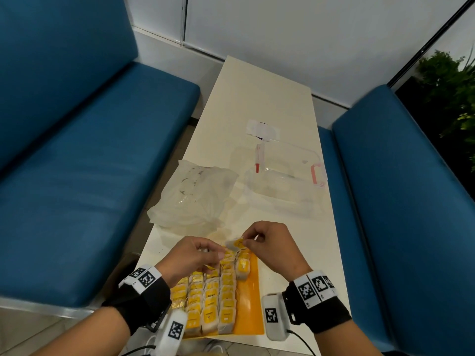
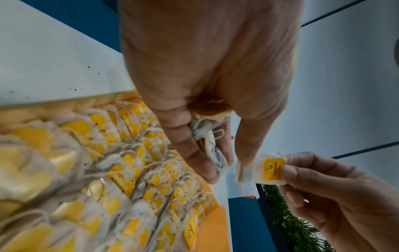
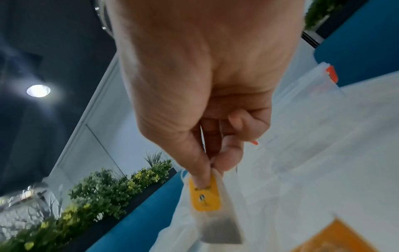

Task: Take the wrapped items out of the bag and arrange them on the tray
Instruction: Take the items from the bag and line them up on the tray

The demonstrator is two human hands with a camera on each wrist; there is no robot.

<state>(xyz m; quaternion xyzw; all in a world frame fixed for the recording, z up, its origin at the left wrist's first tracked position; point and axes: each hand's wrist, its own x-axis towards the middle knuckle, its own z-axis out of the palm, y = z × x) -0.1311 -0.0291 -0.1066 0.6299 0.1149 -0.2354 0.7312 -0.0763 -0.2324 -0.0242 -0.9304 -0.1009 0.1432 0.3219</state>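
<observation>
An orange tray (image 1: 253, 299) at the table's near edge carries several rows of tea bags (image 1: 213, 299) with yellow tags. My right hand (image 1: 270, 242) pinches one tea bag (image 1: 236, 244) by its yellow tag just above the tray's far end; the same tea bag (image 3: 207, 202) hangs from thumb and forefinger in the right wrist view. My left hand (image 1: 195, 255) hovers over the tray's far left, curled round a bunch of tea bags (image 2: 207, 136), its thumb tip touching the pinched tea bag (image 2: 265, 170). The clear plastic bag (image 1: 192, 196) lies crumpled beyond the tray.
A clear lidded plastic box (image 1: 285, 181) with red clips stands at the right of the white table (image 1: 257, 98). A white pouch (image 1: 262, 129) lies behind it. Blue benches (image 1: 90, 150) flank the table on both sides. Plants (image 1: 447, 80) stand at far right.
</observation>
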